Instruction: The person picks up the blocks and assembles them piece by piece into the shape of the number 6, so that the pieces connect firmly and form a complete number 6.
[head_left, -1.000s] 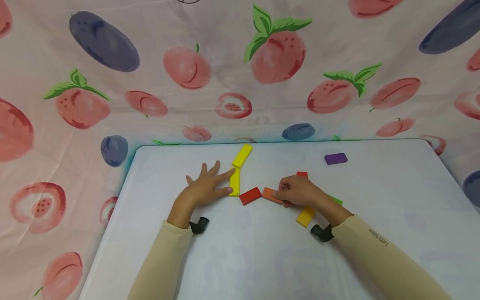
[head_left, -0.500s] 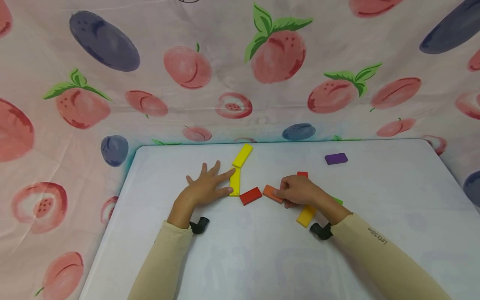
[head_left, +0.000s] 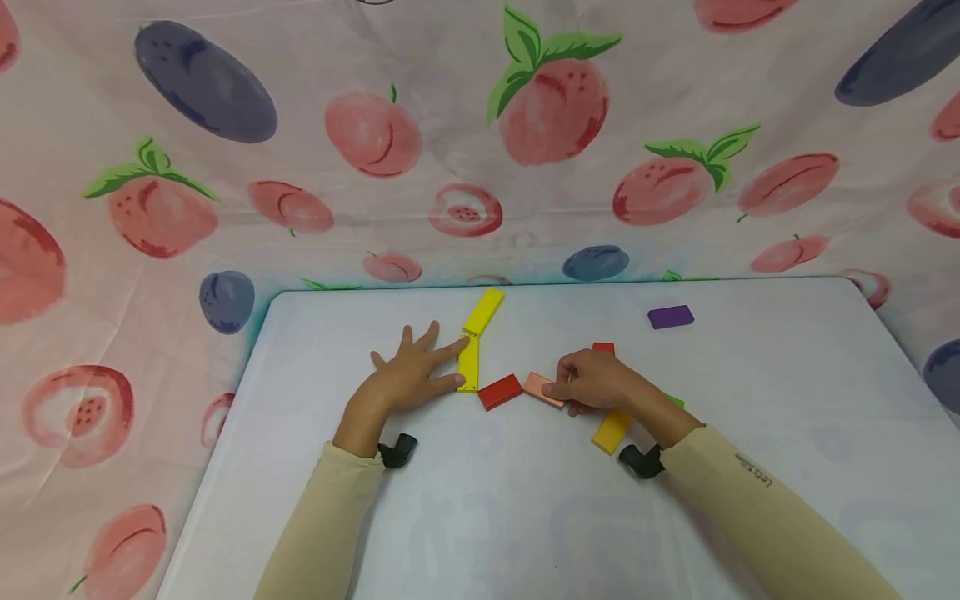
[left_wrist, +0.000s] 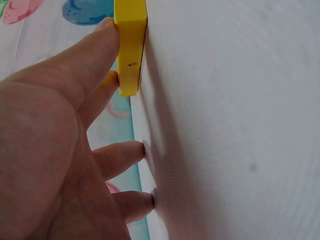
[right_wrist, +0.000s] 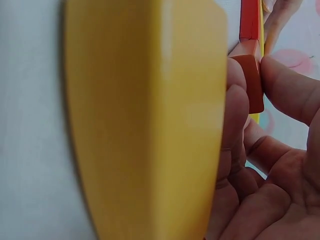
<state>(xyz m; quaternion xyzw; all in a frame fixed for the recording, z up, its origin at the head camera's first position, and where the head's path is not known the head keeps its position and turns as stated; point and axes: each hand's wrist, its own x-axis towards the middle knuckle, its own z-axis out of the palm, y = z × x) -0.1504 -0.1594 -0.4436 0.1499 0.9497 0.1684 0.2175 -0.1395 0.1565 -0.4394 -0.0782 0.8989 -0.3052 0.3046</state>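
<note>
Pinching the near end of a flat rectangular orange block (head_left: 542,389) between curled fingers and thumb, the right hand (head_left: 600,382) occupies the area right of centre in the head view. The orange block lies on the white tabletop (head_left: 480,517), slightly below the middle of the frame, just beside a flat rectangular red block (head_left: 499,392) on its left; whether the two touch cannot be told. The left hand (head_left: 405,375), left of centre, is spread wide with extended fingers; its thumb and index finger touch a long bright-yellow block (head_left: 468,367) but do not close around it. A second bright-yellow block (head_left: 483,311) slants from its upper end toward the table's far edge. Partly hidden by the right hand and forearm are a small red piece (head_left: 603,347), a green piece (head_left: 675,401) and a deep-yellow block (head_left: 612,431), the last large and blurred in the right wrist view. A purple rectangular block (head_left: 671,317) lies apart at upper right, below the fruit-printed cloth (head_left: 525,192).
</note>
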